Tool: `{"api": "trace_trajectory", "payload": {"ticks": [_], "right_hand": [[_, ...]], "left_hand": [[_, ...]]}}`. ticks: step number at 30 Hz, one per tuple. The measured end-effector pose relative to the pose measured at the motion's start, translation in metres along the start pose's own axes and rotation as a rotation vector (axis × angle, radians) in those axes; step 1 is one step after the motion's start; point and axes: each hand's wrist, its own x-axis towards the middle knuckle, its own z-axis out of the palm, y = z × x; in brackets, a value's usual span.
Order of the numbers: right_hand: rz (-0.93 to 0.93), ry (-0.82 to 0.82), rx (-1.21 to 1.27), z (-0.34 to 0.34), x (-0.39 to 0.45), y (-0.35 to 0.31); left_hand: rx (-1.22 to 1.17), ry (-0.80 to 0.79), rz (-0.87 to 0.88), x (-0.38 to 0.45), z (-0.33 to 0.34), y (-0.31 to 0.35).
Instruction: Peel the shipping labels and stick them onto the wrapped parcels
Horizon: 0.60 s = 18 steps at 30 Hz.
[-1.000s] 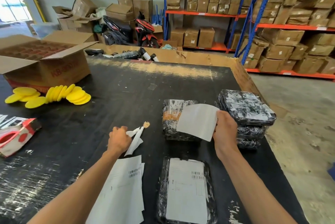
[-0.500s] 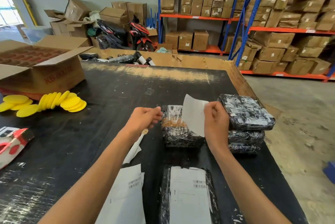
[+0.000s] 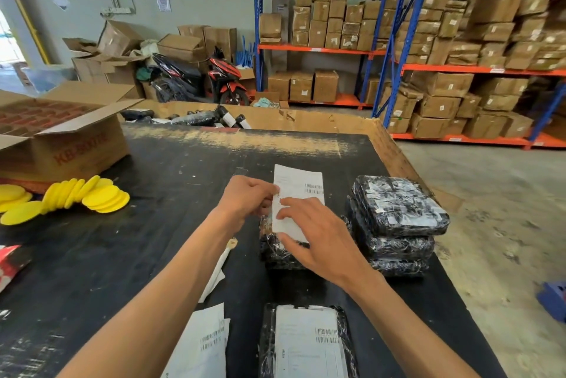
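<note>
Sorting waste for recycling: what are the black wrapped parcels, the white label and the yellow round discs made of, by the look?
Black wrapped parcels: probably glossy plastic film, crinkled with bright glints. White label: matte paper, thin, barcode printed. Yellow round discs: perhaps foam, matte and soft-edged; not certain.

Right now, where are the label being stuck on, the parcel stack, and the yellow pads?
label point(image 3: 301, 184), head view, upper printed face beside the barcode.
parcel stack point(image 3: 398, 206), head view, top face of the top parcel.
yellow pads point(image 3: 101, 198), head view, front pad of the fanned row.
</note>
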Motion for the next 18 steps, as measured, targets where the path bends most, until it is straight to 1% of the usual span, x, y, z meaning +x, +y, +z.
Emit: {"api": "trace_trajectory", "payload": {"ticks": [3, 4, 5, 6, 7, 8, 9, 10, 11, 12, 13, 15, 18], "right_hand": [[0.038, -0.193, 0.000, 0.001, -0.006, 0.003], [0.049, -0.231, 0.005, 0.000, -0.009, 0.005], [0.061, -0.235, 0.015, -0.001, -0.011, 0.006], [0.099, -0.196, 0.047, -0.002, -0.013, 0.007], [0.186, -0.118, 0.124, -0.001, -0.013, 0.010], [0.329, -0.019, 0.235, -0.001, -0.012, 0.014], [0.511, 0.072, 0.365, -0.001, -0.009, 0.019], [0.697, 0.114, 0.491, -0.003, -0.004, 0.025], [0.852, 0.106, 0.604, -0.003, 0.000, 0.032], [0.957, 0.061, 0.691, -0.004, 0.004, 0.040], [1.013, 0.014, 0.759, -0.004, 0.006, 0.046], [1.046, -0.033, 0.847, -0.004, 0.006, 0.051], [1.062, -0.006, 0.909, -0.001, 0.007, 0.056]], "left_hand": [[0.021, 0.069, 0.057, 0.005, 0.001, -0.002], [0.012, 0.090, 0.071, 0.006, 0.001, -0.003], [0.001, 0.099, 0.079, 0.007, 0.000, -0.003], [-0.005, 0.088, 0.082, 0.007, 0.000, -0.005], [-0.001, 0.060, 0.080, 0.007, -0.001, -0.006], [0.003, 0.022, 0.076, 0.008, -0.001, -0.009], [0.001, -0.015, 0.070, 0.008, -0.002, -0.013], [-0.011, -0.045, 0.063, 0.009, -0.001, -0.016], [-0.026, -0.068, 0.056, 0.010, -0.001, -0.019], [-0.047, -0.084, 0.048, 0.011, 0.000, -0.021], [-0.068, -0.094, 0.039, 0.012, 0.001, -0.022], [-0.100, -0.105, 0.026, 0.016, 0.001, -0.024], [-0.107, -0.109, 0.016, 0.022, 0.001, -0.027]]}}
